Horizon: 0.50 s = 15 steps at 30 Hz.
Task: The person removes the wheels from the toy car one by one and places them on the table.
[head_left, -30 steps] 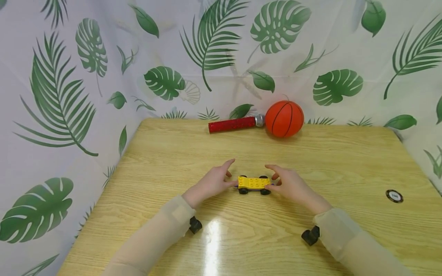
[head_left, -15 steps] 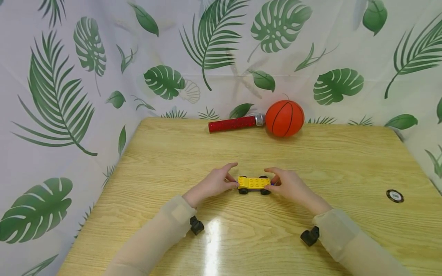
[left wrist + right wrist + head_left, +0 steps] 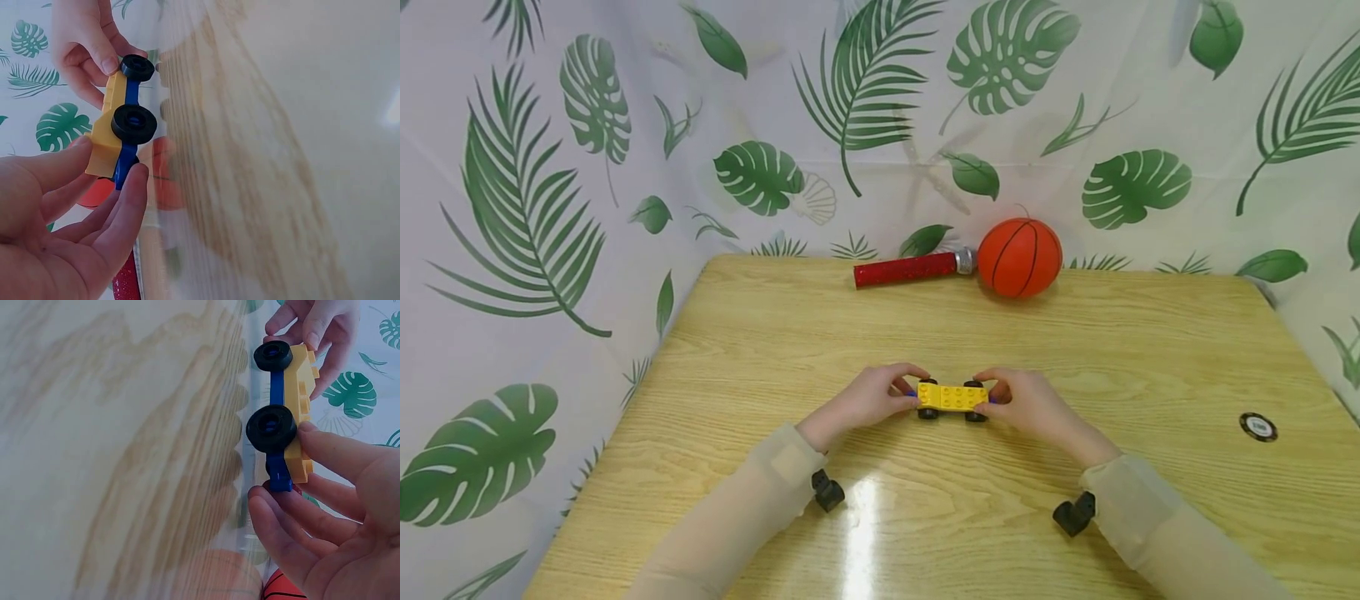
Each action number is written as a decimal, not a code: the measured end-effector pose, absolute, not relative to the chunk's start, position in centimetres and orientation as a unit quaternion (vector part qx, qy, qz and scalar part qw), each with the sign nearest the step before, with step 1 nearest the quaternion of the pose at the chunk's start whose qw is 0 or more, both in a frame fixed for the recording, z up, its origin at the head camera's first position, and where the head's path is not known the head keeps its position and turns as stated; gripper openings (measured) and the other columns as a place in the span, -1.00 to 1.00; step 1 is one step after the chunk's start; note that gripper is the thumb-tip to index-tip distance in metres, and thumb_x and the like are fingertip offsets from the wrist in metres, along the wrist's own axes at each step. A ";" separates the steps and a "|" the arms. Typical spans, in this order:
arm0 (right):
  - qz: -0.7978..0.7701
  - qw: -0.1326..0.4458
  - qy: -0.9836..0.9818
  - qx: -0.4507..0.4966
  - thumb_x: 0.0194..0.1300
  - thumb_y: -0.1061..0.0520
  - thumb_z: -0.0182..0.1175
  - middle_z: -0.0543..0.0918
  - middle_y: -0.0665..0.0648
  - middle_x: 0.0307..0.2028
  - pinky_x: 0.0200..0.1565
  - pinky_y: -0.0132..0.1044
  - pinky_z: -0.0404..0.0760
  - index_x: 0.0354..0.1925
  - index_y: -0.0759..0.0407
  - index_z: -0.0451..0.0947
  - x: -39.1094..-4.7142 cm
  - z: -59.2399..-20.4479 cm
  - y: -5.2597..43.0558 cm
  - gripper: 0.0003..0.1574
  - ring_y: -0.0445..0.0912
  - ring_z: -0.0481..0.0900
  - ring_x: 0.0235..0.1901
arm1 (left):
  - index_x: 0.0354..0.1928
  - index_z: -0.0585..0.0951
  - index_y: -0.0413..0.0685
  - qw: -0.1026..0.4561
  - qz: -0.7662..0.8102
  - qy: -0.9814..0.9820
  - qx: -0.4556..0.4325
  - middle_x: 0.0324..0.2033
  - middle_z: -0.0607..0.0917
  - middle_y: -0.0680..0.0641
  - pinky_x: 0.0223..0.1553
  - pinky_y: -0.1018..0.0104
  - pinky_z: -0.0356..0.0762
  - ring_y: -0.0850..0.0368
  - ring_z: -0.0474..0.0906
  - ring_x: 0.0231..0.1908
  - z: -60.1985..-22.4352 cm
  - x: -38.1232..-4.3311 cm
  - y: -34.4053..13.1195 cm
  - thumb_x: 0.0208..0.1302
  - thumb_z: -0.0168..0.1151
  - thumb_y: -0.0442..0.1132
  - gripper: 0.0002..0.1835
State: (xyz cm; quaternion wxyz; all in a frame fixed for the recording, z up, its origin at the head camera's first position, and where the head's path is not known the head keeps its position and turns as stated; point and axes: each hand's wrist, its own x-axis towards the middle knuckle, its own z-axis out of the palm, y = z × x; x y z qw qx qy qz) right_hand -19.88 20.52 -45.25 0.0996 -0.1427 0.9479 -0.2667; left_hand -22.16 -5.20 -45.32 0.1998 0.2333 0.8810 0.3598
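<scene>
A yellow toy car (image 3: 953,397) with building-brick studs, a blue base and black wheels is in the middle of the table, lying lengthwise between two hands. At its left end, my left hand (image 3: 868,397) pinches it, thumb on the yellow body and fingers beneath by the blue end, as the left wrist view shows. My right hand (image 3: 1028,406) grips the opposite end likewise. In the right wrist view, that thumb presses the yellow side above a black wheel (image 3: 271,428), with the other fingers curled under the blue hitch (image 3: 281,481).
Behind the car, along the table's back edge, lie a red microphone (image 3: 906,270) with a silver head and an orange basketball (image 3: 1019,257). A round black-and-white chip (image 3: 1258,427) is at the right. Leaf-printed cloth (image 3: 737,108) hangs behind the wooden table (image 3: 760,333).
The left fingers, raised and spread before, have come down onto the car's left end. The car has shifted up very slightly in view. The right hand stays nearly still at its end.
</scene>
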 end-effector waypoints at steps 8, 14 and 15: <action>-0.278 0.087 0.947 -0.136 0.24 0.06 0.39 0.72 0.12 -0.28 -0.27 -0.15 0.68 0.13 0.21 0.58 -19.8 -45.0 20.4 -0.48 -0.07 0.67 -0.31 | 0.29 0.51 0.08 0.206 0.373 0.877 0.221 -0.06 0.70 -0.11 -0.23 0.40 0.62 0.12 0.63 -0.14 -45.1 -22.1 -5.3 0.39 0.24 -0.21 -0.56; -0.285 0.065 0.948 -0.129 0.24 0.07 0.39 0.72 0.13 -0.28 -0.22 -0.12 0.71 0.14 0.21 0.58 -19.6 -44.8 20.3 -0.48 -0.03 0.69 -0.29 | 0.29 0.50 0.06 0.209 0.417 0.862 0.200 -0.05 0.67 -0.13 -0.20 0.34 0.69 0.09 0.66 -0.17 -44.9 -22.0 -5.4 0.40 0.22 -0.25 -0.57; -0.288 0.063 0.947 -0.126 0.24 0.07 0.39 0.72 0.14 -0.28 -0.21 -0.10 0.71 0.14 0.21 0.58 -19.6 -44.8 20.3 -0.47 -0.02 0.70 -0.28 | 0.29 0.50 0.06 0.210 0.426 0.858 0.196 -0.05 0.67 -0.13 -0.19 0.32 0.70 0.08 0.67 -0.17 -44.9 -22.0 -5.4 0.40 0.22 -0.26 -0.57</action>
